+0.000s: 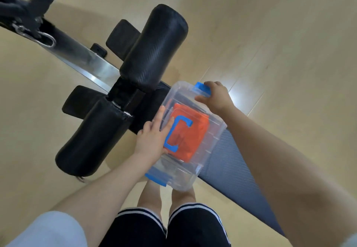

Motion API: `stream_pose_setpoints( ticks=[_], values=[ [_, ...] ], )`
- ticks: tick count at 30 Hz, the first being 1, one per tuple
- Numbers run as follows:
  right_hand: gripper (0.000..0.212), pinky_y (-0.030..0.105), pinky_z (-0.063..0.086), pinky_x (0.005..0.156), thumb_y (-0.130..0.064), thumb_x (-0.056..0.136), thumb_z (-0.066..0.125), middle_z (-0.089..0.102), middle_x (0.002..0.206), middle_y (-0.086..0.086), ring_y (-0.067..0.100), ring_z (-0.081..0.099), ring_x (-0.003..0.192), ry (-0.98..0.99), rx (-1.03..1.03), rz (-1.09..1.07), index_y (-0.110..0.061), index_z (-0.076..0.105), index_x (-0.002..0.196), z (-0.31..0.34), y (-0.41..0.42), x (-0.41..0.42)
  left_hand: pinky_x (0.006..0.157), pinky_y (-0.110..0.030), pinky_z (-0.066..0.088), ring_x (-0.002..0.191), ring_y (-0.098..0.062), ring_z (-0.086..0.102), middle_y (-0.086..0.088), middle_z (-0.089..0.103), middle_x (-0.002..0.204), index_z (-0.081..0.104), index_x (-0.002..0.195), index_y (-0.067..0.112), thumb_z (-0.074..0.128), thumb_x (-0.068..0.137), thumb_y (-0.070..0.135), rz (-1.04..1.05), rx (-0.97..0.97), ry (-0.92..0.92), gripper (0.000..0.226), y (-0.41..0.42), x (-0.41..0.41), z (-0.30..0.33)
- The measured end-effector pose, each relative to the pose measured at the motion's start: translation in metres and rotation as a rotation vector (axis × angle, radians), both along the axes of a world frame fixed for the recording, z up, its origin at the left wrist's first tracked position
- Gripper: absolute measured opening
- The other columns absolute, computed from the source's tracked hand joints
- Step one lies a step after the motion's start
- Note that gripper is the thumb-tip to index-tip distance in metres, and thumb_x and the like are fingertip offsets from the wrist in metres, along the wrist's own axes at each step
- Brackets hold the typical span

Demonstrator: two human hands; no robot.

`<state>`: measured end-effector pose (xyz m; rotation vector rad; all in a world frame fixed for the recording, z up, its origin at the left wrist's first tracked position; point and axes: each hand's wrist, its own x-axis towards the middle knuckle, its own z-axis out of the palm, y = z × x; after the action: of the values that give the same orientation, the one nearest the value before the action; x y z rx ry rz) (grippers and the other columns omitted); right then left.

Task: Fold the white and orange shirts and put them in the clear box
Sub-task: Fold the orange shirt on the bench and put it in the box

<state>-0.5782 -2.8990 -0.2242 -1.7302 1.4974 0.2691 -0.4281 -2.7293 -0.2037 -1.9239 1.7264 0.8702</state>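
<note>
My left hand (152, 136) lies flat, fingers straight, on the lid of the clear box (208, 146) on the counter (231, 161). My right hand (216, 96) grips its blue latch (201, 89), fingers curled. The folded orange shirt (193, 131) sits inside.

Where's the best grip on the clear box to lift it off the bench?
Probably by the two blue end latches: the far one, where the right hand already is, and the near one. They jut out at opposite short ends of the clear box, so come in from both ends. The blue handle lies flat on the lid under the left hand.
</note>
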Motion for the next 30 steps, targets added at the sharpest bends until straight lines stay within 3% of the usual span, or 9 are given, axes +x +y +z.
stream_pose_setpoints(
  ticks=[3, 6, 8, 11, 13, 16, 19, 24, 30],
  values=[
    [0.034, 0.038, 0.04, 0.087, -0.028, 0.09, 0.057, 0.053, 0.119, 0.011, 0.031, 0.05, 0.11, 0.107, -0.2, 0.116, -0.01, 0.057, 0.119, 0.01, 0.01, 0.006, 0.098, -0.04, 0.038, 0.122, -0.028, 0.031, 0.001, -0.032, 0.15, -0.004, 0.146, 0.035, 0.068, 0.077, 0.045, 0.029, -0.032, 0.033, 0.1, 0.002, 0.0, 0.002],
    [0.028, 0.037, 0.035, 0.087, -0.016, 0.095, 0.044, 0.05, 0.123, 0.011, 0.03, 0.045, 0.113, 0.221, -0.311, 0.227, -0.009, 0.053, 0.121, 0.017, 0.024, 0.012, 0.108, -0.039, 0.029, 0.135, -0.026, 0.024, 0.003, -0.024, 0.154, -0.011, 0.146, 0.028, 0.066, 0.081, 0.038, 0.158, -0.111, 0.104, 0.101, 0.01, 0.0, 0.001],
    [0.035, 0.037, 0.034, 0.09, -0.007, 0.093, 0.043, 0.044, 0.133, 0.011, 0.031, 0.042, 0.116, 0.223, -0.356, 0.244, -0.009, 0.046, 0.128, 0.019, 0.034, 0.012, 0.112, -0.038, 0.027, 0.141, -0.025, 0.018, 0.0, -0.016, 0.156, -0.01, 0.147, 0.02, 0.064, 0.083, 0.035, 0.471, -0.191, 0.171, 0.099, 0.022, -0.001, 0.003],
    [0.052, 0.039, 0.031, 0.1, -0.002, 0.086, 0.049, 0.033, 0.146, 0.011, 0.032, 0.035, 0.126, 0.114, -0.394, 0.3, -0.01, 0.037, 0.136, 0.021, 0.06, 0.009, 0.112, -0.042, 0.029, 0.142, -0.029, 0.018, -0.008, 0.002, 0.157, -0.003, 0.148, 0.017, 0.066, 0.082, 0.036, 1.148, -0.188, 0.261, 0.098, 0.047, -0.004, 0.004],
    [0.052, 0.04, 0.026, 0.106, -0.004, 0.088, 0.046, 0.027, 0.15, 0.011, 0.031, 0.03, 0.132, 0.079, -0.312, 0.361, -0.011, 0.035, 0.138, 0.021, 0.079, 0.007, 0.106, -0.046, 0.036, 0.134, -0.035, 0.033, -0.012, 0.024, 0.151, 0.003, 0.148, 0.019, 0.072, 0.075, 0.041, 1.551, -0.043, 0.328, 0.102, 0.067, -0.006, -0.004],
    [0.051, 0.042, 0.018, 0.114, -0.007, 0.093, 0.04, 0.015, 0.156, 0.007, 0.028, 0.016, 0.142, 0.088, -0.254, 0.392, -0.014, 0.027, 0.142, 0.015, 0.101, -0.001, 0.093, -0.043, 0.048, 0.109, -0.03, 0.057, -0.01, 0.058, 0.12, 0.039, 0.132, 0.017, 0.076, 0.045, 0.069, 1.935, 0.268, 0.567, 0.107, 0.088, -0.008, -0.01],
    [0.059, 0.04, 0.011, 0.117, -0.005, 0.093, 0.039, 0.003, 0.158, 0.002, 0.024, 0.004, 0.145, 0.099, -0.217, 0.368, -0.017, 0.018, 0.146, 0.01, 0.113, -0.002, 0.08, -0.037, 0.054, 0.094, -0.024, 0.063, -0.006, 0.064, 0.101, 0.052, 0.108, 0.02, 0.068, 0.064, 0.065, 1.901, 0.353, 0.658, 0.065, 0.092, -0.008, -0.01],
    [0.065, 0.041, 0.011, 0.117, -0.007, 0.091, 0.043, -0.003, 0.158, 0.001, 0.024, -0.001, 0.145, 0.109, -0.177, 0.342, -0.017, 0.012, 0.147, 0.014, 0.115, 0.003, 0.068, -0.031, 0.055, 0.08, -0.022, 0.064, -0.01, 0.063, 0.104, 0.054, 0.105, 0.011, 0.068, 0.083, 0.027, 1.85, 0.287, 0.67, 0.031, 0.088, -0.002, -0.01],
    [0.071, 0.042, 0.018, 0.115, -0.008, 0.089, 0.046, -0.009, 0.158, -0.001, 0.022, -0.006, 0.145, 0.098, -0.082, 0.308, -0.018, 0.007, 0.148, 0.02, 0.114, 0.009, 0.072, -0.035, 0.057, 0.082, -0.029, 0.068, -0.016, 0.066, 0.107, 0.055, 0.103, 0.006, 0.064, 0.086, 0.012, 1.834, 0.275, 0.575, 0.021, 0.083, -0.003, -0.008]
  ],
)
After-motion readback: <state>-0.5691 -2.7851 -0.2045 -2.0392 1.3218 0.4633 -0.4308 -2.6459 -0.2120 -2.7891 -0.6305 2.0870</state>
